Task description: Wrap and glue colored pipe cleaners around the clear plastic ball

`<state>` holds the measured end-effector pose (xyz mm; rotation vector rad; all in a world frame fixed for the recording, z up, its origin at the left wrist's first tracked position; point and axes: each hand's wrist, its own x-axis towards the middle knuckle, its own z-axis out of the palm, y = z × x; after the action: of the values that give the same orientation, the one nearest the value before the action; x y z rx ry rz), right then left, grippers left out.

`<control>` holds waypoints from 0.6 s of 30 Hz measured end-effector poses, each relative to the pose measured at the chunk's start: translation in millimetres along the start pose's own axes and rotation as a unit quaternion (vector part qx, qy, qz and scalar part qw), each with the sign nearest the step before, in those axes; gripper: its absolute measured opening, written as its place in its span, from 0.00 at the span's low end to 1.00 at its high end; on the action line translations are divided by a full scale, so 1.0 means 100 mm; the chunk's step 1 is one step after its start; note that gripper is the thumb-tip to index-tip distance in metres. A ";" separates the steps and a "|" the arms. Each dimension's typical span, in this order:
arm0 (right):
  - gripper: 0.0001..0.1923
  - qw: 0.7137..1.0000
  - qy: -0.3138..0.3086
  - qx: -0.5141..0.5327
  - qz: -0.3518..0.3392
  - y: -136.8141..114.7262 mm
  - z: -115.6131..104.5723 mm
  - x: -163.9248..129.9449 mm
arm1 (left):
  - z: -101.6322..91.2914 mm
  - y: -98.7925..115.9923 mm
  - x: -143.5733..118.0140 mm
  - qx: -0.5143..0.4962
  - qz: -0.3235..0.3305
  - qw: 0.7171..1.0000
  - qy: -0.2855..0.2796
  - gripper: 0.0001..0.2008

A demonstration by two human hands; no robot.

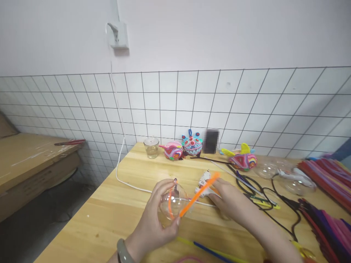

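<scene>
My left hand (pixel 159 215) holds a clear ball (pixel 166 205) above the table, fingers curled round its left side and thumb at its lower edge. An orange pipe cleaner (pixel 197 194) runs across the ball's front and sticks out up to the right, its near end by my left thumb. A small dark piece sits at the ball's top. My right hand (pixel 226 193) is closed round the white glue gun (pixel 204 179), its nozzle pointing up and away. Part of the gun's grip is hidden by the hand and the pipe cleaner.
Behind stand a glass cup (pixel 151 148), yarn-covered fish figures (pixel 243 160) and a blue monster-faced ball (pixel 192 145). Black cables (pixel 246 184), clear balls (pixel 267 170) and bundled pipe cleaners (pixel 326 179) lie right. A white cord (pixel 134 187) crosses the table. Red-handled pliers (pixel 72 141) rest on another table.
</scene>
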<state>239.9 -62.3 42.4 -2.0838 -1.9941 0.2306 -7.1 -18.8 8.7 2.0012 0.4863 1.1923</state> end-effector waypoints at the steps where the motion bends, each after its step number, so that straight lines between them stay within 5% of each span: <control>1: 0.20 1.000 -0.003 -0.011 0.025 0.05 0.06 0.03 | 0.00 0.00 0.00 0.008 0.005 1.000 -0.001 0.34; 8: 0.20 0.997 0.017 -0.029 0.075 0.04 0.20 0.06 | 0.00 0.00 -0.02 0.057 0.030 0.998 -0.012 0.38; 12: 0.23 0.998 0.029 0.054 -0.020 -0.25 -0.05 -0.13 | 0.00 0.00 -0.02 0.075 0.026 0.997 -0.020 0.40; 14: 0.25 0.968 -0.011 0.239 -0.082 -0.41 -0.18 -0.25 | 0.01 0.00 -0.02 0.069 0.022 0.997 -0.024 0.40; 18: 0.10 0.930 0.009 0.329 -0.165 -0.64 -0.35 -0.42 | 0.02 -0.01 -0.01 0.061 0.020 0.998 -0.016 0.38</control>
<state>186.2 -104.2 91.6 -1.3138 -1.8643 0.6984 -6.0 -19.3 7.4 2.1389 0.5155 1.1771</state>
